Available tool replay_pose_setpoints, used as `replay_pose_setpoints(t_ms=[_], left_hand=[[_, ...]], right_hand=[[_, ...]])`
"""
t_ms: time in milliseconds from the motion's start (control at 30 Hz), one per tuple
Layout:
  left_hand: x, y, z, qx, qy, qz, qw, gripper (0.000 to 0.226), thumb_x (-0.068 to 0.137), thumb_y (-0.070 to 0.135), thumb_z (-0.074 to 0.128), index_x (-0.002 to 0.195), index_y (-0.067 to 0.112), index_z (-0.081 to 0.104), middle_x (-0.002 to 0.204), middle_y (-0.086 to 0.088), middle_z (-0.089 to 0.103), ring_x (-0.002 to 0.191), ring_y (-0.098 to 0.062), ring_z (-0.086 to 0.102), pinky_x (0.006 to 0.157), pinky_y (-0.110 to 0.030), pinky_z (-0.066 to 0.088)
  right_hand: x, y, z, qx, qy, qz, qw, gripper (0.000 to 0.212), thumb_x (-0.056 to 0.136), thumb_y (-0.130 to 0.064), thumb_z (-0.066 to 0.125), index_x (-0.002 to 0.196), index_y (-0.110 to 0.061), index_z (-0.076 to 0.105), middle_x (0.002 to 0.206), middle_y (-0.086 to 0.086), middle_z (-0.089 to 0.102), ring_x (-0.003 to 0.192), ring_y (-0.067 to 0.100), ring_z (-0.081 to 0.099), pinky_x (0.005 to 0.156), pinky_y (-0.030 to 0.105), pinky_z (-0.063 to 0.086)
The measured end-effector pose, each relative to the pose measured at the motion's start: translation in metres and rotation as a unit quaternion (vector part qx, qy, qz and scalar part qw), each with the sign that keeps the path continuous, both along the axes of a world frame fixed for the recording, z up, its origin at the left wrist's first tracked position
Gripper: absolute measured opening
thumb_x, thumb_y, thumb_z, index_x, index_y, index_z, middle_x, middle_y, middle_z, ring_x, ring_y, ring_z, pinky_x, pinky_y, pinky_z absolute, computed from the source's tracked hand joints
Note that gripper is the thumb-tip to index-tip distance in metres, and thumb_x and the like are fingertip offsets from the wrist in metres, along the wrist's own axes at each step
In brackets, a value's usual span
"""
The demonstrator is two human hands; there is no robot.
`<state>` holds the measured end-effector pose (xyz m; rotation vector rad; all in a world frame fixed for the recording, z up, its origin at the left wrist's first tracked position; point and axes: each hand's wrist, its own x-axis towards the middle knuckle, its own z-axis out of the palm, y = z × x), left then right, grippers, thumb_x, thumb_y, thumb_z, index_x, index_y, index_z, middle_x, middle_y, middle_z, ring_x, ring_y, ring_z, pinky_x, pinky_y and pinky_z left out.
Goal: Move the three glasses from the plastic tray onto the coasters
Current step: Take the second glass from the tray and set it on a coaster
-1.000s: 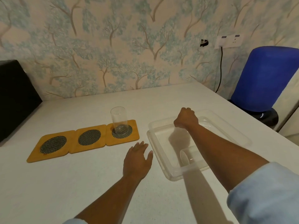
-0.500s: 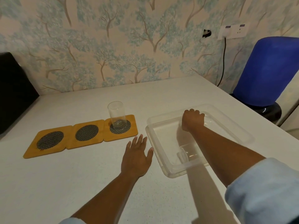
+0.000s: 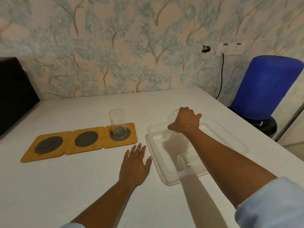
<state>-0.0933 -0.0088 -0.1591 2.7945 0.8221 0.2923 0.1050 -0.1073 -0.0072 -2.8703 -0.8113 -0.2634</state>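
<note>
Three wooden coasters with dark mesh centres lie in a row: left [image 3: 47,145], middle [image 3: 86,139], right [image 3: 130,129]. A clear glass [image 3: 117,121] stands upright on the right coaster. The clear plastic tray [image 3: 230,134] sits to the right of them. My right hand [image 3: 186,120] is over the tray's far end, shut on a second glass [image 3: 172,114], whose clear end sticks out to the left of my fingers. A third glass [image 3: 184,162] lies on its side near the tray's front. My left hand [image 3: 134,163] rests flat on the table, fingers spread, beside the tray.
The white table [image 3: 65,186] meets a wallpapered wall at the back. A black object [image 3: 14,94] stands at the far left. A blue water bottle [image 3: 263,86] on a black base stands beyond the table's right edge, by a wall socket with a cable.
My right hand has closed on a glass at the tray's far end and raised it a little, shifting left. My left hand has stayed flat on the table.
</note>
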Motion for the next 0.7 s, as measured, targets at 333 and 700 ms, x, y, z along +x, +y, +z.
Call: replay_pose_setpoints(t_ms=[333, 700], left_hand=[[-0.015, -0.001, -0.002, 0.006, -0.002, 0.014, 1.000, 0.078, 0.088, 0.071, 0.000, 0.153, 0.030, 0.008, 0.162, 0.007, 0.001, 0.148, -0.015, -0.005, 0.118, -0.038, -0.008], [-0.045, 0.022, 0.005, -0.007, -0.023, 0.017, 1.000, 0.076, 0.091, 0.069, 0.013, 0.152, 0.024, 0.020, 0.161, 0.003, 0.019, 0.148, -0.018, 0.011, 0.117, -0.040, 0.006]], right_hand=[[-0.046, 0.033, 0.049, 0.243, 0.146, 0.070, 0.956, 0.079, 0.050, -0.052, 0.073, 0.115, -0.012, 0.056, 0.106, -0.002, 0.062, 0.090, 0.021, 0.063, 0.066, 0.029, 0.049], [-0.100, 0.092, 0.056, 0.316, 0.267, 0.145, 0.899, 0.094, 0.048, -0.053, 0.076, 0.129, -0.011, 0.051, 0.122, 0.003, 0.060, 0.105, 0.023, 0.061, 0.083, 0.042, 0.057]])
